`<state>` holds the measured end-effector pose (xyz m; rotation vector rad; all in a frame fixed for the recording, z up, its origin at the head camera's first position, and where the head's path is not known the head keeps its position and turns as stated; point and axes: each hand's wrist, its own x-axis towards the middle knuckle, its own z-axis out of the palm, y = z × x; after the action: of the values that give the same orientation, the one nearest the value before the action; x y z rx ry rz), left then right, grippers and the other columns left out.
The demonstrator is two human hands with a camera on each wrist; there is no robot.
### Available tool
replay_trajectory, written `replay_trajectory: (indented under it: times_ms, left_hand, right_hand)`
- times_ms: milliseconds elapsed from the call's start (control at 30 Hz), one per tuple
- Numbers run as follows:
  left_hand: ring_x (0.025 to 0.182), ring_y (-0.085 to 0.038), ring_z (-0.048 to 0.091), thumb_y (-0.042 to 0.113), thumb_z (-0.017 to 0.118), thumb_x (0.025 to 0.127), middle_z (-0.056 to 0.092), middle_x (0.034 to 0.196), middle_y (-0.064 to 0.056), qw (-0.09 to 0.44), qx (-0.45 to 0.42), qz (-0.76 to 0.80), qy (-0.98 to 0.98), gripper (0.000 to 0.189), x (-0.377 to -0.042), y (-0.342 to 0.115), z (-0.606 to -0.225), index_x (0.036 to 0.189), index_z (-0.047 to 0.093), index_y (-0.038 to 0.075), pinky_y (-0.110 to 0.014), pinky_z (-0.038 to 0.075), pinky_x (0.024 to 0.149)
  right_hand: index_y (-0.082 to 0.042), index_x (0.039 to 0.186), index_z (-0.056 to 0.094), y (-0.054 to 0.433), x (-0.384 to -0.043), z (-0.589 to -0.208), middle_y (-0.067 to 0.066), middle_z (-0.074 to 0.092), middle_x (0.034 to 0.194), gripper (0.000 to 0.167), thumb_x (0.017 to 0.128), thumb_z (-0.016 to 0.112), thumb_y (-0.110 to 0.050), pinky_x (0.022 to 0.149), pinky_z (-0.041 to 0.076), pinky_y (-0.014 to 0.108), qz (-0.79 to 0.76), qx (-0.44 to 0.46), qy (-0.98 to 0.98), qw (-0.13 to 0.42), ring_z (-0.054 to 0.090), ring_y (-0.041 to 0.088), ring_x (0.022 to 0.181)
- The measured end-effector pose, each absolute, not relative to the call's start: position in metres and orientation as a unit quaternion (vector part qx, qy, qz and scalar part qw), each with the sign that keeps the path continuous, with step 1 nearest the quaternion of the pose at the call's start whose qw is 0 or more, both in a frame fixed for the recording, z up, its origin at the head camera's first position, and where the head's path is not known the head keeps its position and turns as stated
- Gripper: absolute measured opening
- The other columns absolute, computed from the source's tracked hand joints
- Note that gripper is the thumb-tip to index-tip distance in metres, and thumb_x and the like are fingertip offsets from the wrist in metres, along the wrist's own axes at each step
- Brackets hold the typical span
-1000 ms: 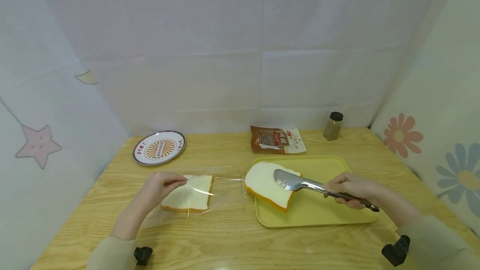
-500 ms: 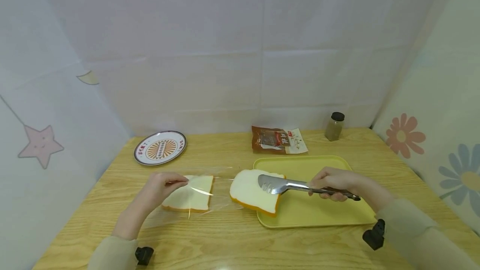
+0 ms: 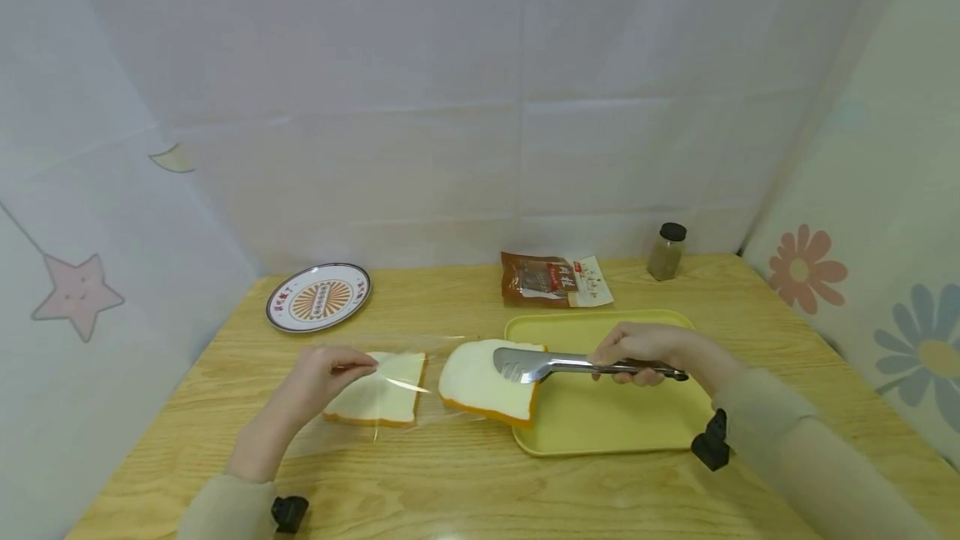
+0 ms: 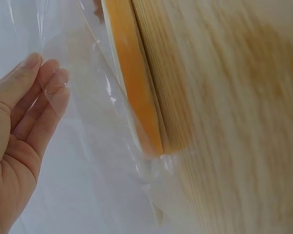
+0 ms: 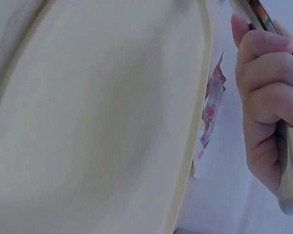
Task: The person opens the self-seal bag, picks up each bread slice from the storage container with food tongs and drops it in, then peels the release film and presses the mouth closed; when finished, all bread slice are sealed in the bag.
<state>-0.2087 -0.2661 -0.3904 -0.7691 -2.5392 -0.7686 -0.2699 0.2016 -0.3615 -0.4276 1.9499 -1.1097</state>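
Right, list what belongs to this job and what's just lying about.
Apparently in the job:
clear plastic film, pinched by the left hand
film-covered bread slice
steel tongs, in the right hand
tong-held bread slice
yellow tray

Lying about:
sunburst-print plate
brown printed packet
black-lidded jar

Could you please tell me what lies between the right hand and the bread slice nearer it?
The metal tongs; the head view shows them reaching from the right hand to the bread slice, with their slotted end over it.

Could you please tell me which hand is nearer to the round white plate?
Left. The left hand is just in front of the plate, pinching clear film; the right hand is farther off to the right, over the yellow tray, gripping metal tongs.
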Motion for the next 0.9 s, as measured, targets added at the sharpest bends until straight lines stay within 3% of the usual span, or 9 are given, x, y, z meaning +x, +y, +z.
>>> replay_trajectory:
  times_ms: [900]
  left_hand:
    - [0.071,-0.005,0.066,-0.001,0.074,0.074,0.074,0.08,-0.003,0.198,-0.28,-0.275,-0.898,0.012,-0.21,-0.267,-0.393,0.084,0.075,0.007,-0.017,0.056,0.06]
  right_hand:
    - [0.007,0.108,0.064,0.166,-0.29,-0.376,-0.002,0.048,0.053,0.039,0.095,0.054,-0.028,0.034,0.028,0.018,-0.436,-0.183,0.769,0.431,0.03,0.004,0.035]
